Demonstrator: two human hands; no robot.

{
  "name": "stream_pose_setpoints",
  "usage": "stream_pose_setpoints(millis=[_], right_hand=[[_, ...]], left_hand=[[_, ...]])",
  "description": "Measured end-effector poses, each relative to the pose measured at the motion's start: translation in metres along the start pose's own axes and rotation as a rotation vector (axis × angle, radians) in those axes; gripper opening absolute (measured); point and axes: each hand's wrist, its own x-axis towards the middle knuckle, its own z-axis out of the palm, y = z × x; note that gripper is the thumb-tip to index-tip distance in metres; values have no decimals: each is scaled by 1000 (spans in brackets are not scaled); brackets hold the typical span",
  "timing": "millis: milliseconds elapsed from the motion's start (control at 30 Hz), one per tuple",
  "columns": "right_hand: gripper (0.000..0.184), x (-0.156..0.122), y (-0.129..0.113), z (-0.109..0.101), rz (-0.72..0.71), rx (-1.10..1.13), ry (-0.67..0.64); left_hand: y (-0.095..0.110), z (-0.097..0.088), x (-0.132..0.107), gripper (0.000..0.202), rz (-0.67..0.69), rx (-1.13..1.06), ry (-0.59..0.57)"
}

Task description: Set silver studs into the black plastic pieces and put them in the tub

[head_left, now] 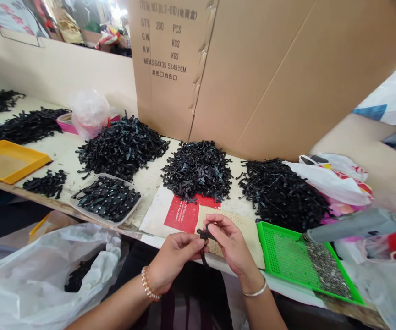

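Near the table's front edge, my left hand and my right hand meet, both with fingers pinched. Between them is a small black plastic strap piece, one end hanging down below my fingertips. Whether it is one part or two joined parts I cannot make out. Under and behind my hands lie a beige textured mat and a red and white printed sheet. A heap of small black pieces sits just beyond them.
More black heaps stand left and right. A green tray holds small metal bits, with a grey tool-like object over it. A clear tub, a yellow tray, a plastic bag and a big carton surround the workspace.
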Motion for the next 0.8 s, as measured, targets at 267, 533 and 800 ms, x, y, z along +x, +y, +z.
stream_pose_setpoints(millis=[267, 533, 800], right_hand=[[40, -7, 1, -15, 126, 0, -198], [48, -8, 3, -22, 100, -44, -261], [33, -8, 7, -13, 72, 33, -57]], left_hand=[[-2, -4, 3, 34, 195, 289, 7], [2, -7, 4, 32, 216, 379, -7], [3, -6, 2, 32, 154, 284, 19]])
